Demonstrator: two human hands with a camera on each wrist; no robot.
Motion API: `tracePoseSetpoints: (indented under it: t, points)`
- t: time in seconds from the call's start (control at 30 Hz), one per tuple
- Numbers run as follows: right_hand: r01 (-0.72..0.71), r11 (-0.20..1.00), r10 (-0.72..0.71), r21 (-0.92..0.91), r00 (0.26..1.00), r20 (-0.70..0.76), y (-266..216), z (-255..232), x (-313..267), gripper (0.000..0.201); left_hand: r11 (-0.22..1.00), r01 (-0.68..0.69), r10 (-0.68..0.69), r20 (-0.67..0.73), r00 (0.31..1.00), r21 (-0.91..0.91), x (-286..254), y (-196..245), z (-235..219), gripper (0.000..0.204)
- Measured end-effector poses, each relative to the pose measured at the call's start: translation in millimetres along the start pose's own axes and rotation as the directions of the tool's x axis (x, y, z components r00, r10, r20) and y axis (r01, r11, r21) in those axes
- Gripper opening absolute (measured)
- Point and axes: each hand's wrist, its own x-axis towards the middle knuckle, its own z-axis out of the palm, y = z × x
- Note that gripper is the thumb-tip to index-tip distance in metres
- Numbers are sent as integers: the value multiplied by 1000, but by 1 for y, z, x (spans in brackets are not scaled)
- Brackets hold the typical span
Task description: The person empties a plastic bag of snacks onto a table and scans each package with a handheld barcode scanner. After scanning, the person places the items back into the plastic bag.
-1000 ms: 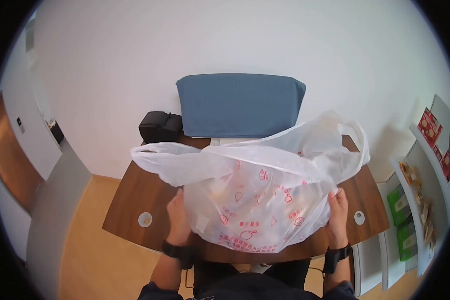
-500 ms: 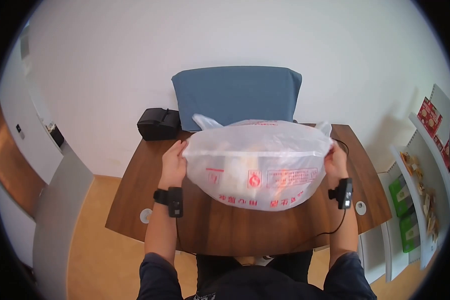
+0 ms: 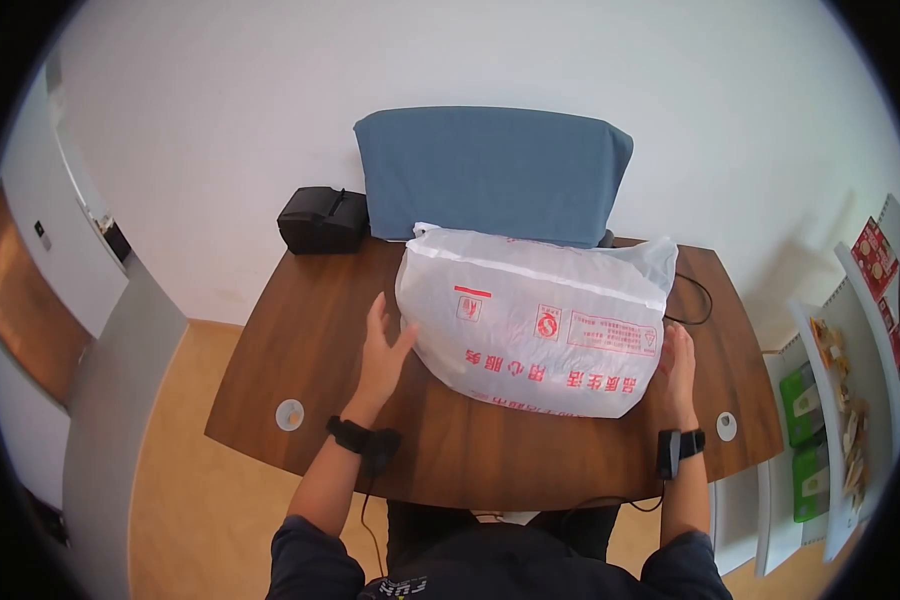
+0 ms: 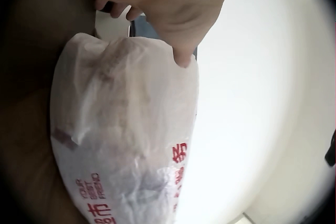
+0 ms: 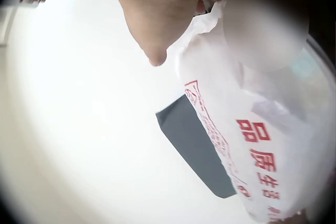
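A full white plastic carrier bag with red printing lies on its side on the wooden table, its bulging, printed side up. What fills it shows only as pale shapes through the film. My left hand is at the bag's left end, thumb and fingers spread apart. At the opposite end, my right hand has its fingers loosely bent beside the plastic. In the left wrist view, the left thumb overlaps the bag's edge. Neither hand grips the film.
Behind the bag stands a box-like shape under a blue-grey cloth, with a black device to its left. A black cable curves along the table at right. Shelves with packaged goods stand beyond the right edge.
The bag, at first upright with its handles spread, was lifted and tipped away by both hands. Now it lies down with its handle end at the back, and both hands have let go.
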Motion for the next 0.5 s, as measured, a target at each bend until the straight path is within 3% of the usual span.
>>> tracePoseSetpoints:
  t: [0.03, 0.07, 0.1, 0.13, 0.17, 0.2, 0.23, 0.27, 0.3, 0.33, 0.37, 0.4, 0.47, 0.5]
  points:
    - [0, 1000, 0, -2, 1000, 1, -2, 7, -9, 43, 995, -94, 97, 91, 991, -40, 1, 7, 6, 69]
    - [97, 995, -95, -11, 987, 132, -3, 13, -18, 48, 979, -182, 195, 178, 964, -89, 1, 10, 12, 71]
    - [192, 981, -183, -10, 949, 258, -3, 12, -23, 52, 980, -177, 192, 183, 964, -92, 1, 4, 18, 71]
    - [190, 982, -180, -14, 951, 251, 2, 10, -23, 52, 965, -255, 243, 156, 957, 64, 3, -3, 25, 65]
    - [444, 842, -332, -307, 875, 353, 10, 7, -22, 51, 920, -323, 298, 141, 944, 220, 4, -10, 31, 60]
    - [642, 558, -417, -525, 764, 492, 14, 4, -23, 49, 921, -325, 297, 152, 943, 217, 6, -15, 34, 60]
    - [548, 678, -355, -490, 828, 434, 10, 10, -24, 35, 921, -290, 277, 86, 957, 261, 8, -16, 35, 47]
    - [545, 678, -359, -493, 831, 425, 4, 14, -23, 35, 919, -253, 260, 17, 965, 301, 11, -13, 38, 35]
    - [463, 740, -273, -487, 870, 412, -4, 18, -22, 27, 917, -264, 270, 21, 963, 298, 14, -10, 39, 35]
    - [379, 792, -185, -478, 896, 404, -10, 21, -19, 20, 889, -330, 356, -26, 934, 318, 16, -2, 39, 23]
    - [385, 791, -192, -475, 894, 404, -14, 23, -15, 20, 855, -389, 437, -74, 896, 342, 18, 5, 38, 13]
    - [422, 797, -281, -431, 892, 354, -20, 25, -11, 18, 857, -386, 434, -76, 898, 342, 21, 14, 37, 13]
    - [511, 789, -429, -341, 856, 290, -41, 30, 2, 18, 781, -517, 594, -160, 789, 350, 28, 36, 34, 11]
    - [558, 775, -490, -296, 827, 277, -57, 31, 11, 18, 783, -514, 591, -159, 791, 350, 33, 47, 33, 11]
